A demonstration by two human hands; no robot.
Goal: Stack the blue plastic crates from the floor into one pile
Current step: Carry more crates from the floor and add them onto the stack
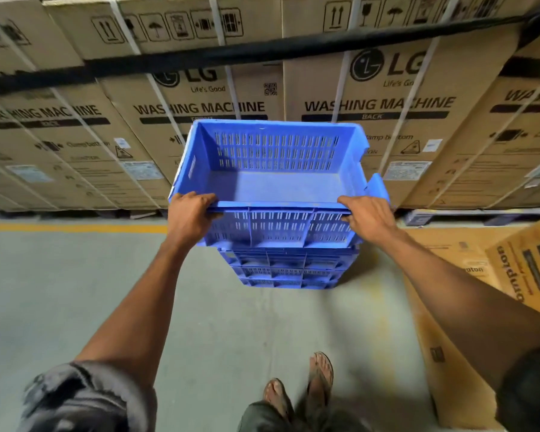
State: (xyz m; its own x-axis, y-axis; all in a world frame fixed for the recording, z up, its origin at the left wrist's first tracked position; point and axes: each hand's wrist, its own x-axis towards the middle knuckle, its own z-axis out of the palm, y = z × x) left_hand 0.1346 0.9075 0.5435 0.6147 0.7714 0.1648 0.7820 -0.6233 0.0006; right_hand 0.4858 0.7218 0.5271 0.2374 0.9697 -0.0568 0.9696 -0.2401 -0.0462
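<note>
Blue top crate (pixel 275 169), centre frame, sat over the crate pile (pixel 286 271), left hand (pixel 189 213) and right hand (pixel 367 218) clamped on its near rim.

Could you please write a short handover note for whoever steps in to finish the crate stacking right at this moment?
Left hand: grip closed on the near rim of the top blue crate, at its left corner.
Right hand: grip closed on the same rim, at the right corner.
Things: the top crate sits over the pile of blue crates on the floor, in front of the washing machine boxes. Whether it is fully seated I cannot tell.
Done: several crates already piled.
Left: settle this crate squarely, let go, then check for other crates; none show in this view.
</note>
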